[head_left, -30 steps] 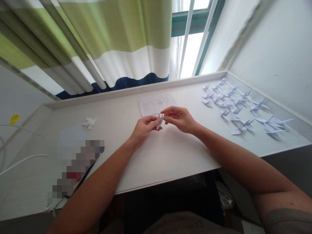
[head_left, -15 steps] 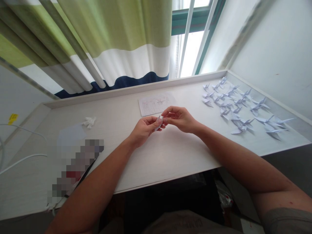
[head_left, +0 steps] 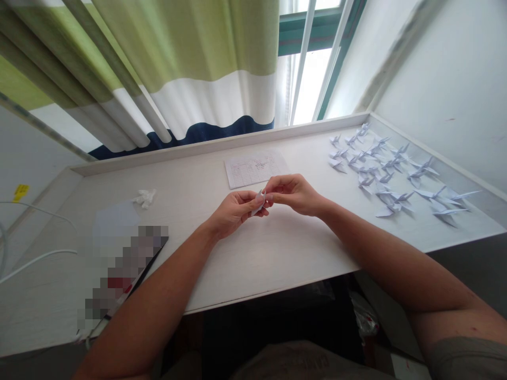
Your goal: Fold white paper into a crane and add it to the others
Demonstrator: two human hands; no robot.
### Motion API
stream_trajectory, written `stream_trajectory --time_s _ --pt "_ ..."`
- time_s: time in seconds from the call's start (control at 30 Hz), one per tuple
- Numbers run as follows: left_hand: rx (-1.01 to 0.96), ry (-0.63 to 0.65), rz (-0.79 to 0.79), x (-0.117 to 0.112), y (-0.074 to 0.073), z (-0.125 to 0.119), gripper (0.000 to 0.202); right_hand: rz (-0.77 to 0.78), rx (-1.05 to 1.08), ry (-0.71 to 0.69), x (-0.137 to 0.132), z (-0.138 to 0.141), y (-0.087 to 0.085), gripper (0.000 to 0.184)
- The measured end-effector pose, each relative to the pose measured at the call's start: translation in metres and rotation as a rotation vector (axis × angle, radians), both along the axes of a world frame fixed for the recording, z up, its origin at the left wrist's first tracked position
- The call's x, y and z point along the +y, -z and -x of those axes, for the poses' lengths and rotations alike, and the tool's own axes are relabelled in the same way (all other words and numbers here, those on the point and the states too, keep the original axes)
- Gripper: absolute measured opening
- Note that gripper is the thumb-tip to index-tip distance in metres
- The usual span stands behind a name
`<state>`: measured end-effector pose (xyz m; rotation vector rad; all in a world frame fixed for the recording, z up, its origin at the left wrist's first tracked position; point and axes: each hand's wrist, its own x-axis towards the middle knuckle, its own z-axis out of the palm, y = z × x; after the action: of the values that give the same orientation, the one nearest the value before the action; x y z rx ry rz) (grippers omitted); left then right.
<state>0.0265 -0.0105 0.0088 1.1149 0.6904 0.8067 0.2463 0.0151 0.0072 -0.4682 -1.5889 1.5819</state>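
Between my two hands, over the middle of the desk, is a small piece of folded white paper (head_left: pixel 258 206), mostly covered by fingers. My left hand (head_left: pixel 234 212) pinches it between thumb and fingers from the left. From the right, the thumb and index finger of my right hand (head_left: pixel 292 193) close on its upper edge. Just behind the hands lies a printed sheet or pad of paper (head_left: pixel 253 170). Several folded white paper cranes (head_left: pixel 390 168) are spread over the right side of the desk.
The white desk (head_left: pixel 222 279) has a raised rim (head_left: pixel 222 142) along the back. At the left are a crumpled white tissue (head_left: pixel 144 198), a pale sheet (head_left: pixel 114 220), a blurred-out flat object (head_left: pixel 127 269) and white cables (head_left: pixel 43 258). A curtain (head_left: pixel 190 47) hangs behind.
Both hands stay in nearly the same place. The folded paper has shifted slightly between the fingers, and its pointed upper end shows a little differently.
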Motion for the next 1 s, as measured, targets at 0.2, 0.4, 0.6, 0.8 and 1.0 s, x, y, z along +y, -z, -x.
stream_trajectory --time_s 0.2,0.4,0.6,0.8,1.0 --pt "-0.025 0.041 0.002 -0.0003 -0.0012 -0.0005 0.027 -0.026 -0.002 -0.014 0.0004 -0.0003 -0.0004 0.021" --pt "-0.006 0.041 0.024 -0.0007 -0.0008 -0.0012 0.028 -0.125 -0.028 0.095 -0.0037 0.0023 -0.0023 0.014" --pt "0.013 0.023 0.032 -0.0012 0.0012 -0.0026 0.031 -0.245 -0.114 0.178 -0.0077 0.0032 -0.0040 0.015" --pt "0.060 -0.032 0.001 -0.0020 0.0035 -0.0051 0.033 -0.424 -0.231 0.277 -0.0088 0.0003 -0.0040 0.010" --pt "0.019 -0.162 -0.031 -0.0020 0.0059 -0.0096 0.035 -0.627 -0.260 0.418 -0.0071 0.0024 -0.0016 0.010"
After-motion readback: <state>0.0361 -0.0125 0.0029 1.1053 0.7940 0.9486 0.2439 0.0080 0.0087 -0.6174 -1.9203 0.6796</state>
